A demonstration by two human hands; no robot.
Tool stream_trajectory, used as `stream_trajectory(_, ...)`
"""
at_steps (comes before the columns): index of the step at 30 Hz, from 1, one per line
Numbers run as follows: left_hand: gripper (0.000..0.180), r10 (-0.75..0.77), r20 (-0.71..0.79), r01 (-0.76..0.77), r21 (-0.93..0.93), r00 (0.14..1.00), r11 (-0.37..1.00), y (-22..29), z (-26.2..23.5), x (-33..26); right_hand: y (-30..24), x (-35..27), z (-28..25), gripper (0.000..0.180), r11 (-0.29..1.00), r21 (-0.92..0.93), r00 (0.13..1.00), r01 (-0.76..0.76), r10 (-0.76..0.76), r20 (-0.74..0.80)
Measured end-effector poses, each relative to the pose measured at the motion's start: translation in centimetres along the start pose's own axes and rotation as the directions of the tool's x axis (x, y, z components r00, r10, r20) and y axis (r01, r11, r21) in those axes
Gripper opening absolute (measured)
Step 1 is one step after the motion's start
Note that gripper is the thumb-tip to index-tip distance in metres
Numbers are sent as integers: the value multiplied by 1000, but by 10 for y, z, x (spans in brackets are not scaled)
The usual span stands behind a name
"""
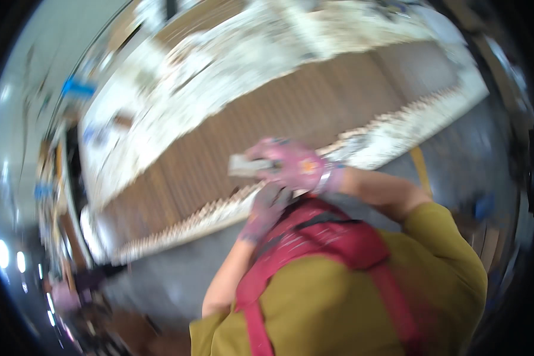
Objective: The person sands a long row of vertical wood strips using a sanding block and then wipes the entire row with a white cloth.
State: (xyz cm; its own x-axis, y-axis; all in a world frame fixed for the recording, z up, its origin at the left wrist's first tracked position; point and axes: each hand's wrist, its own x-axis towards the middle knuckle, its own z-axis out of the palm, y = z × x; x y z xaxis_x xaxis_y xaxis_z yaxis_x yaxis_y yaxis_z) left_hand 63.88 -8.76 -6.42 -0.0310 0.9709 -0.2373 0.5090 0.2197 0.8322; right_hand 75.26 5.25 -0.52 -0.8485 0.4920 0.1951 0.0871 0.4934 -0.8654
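Observation:
My right hand [293,165], in a pink patterned glove, is closed around a small pale, whitish block [243,167]. What the block is cannot be made out through the blur. My left hand [268,209], in a pink and greyish glove, is just below it, close to my red apron [323,234]. Its fingers are smeared by motion, and whether they grip anything is unclear. Beyond both hands lies a long row of brown strips [267,127], side by side, with ragged pale ends along the near and far edges.
The strips rest on a wide table [190,89] with a whitish, stained cover. Grey floor [166,285] shows in front of it, with a yellow line [420,169] at the right. A blue object [79,88] is at the far left. Another person [71,293] is at the lower left.

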Motion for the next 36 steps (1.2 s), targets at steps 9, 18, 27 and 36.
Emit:
stream_trajectory(9, 9, -23, 7, 24, -305, 1000, 952, -18, 4, -2, -4, -41, -19, 36, 942, 315, 968, -113, 176, -178)
stream_trajectory(18, 21, -118, 72, 138, -527, 990, 838, 11, 6, -7, 2, -69, -25, 47, 816, 545, 934, -190, 322, -157)
stream_trajectory(27, 24, -99, 128, 146, -450, 987, 881, 25, -4, -15, 14, -71, -24, 46, 696, 714, 916, -74, 330, -227)
stream_trajectory(36, 29, -116, -170, 11, -520, 979, 854, 17, -54, -26, 32, -110, -117, 44, 830, 554, 731, -59, 414, -542)
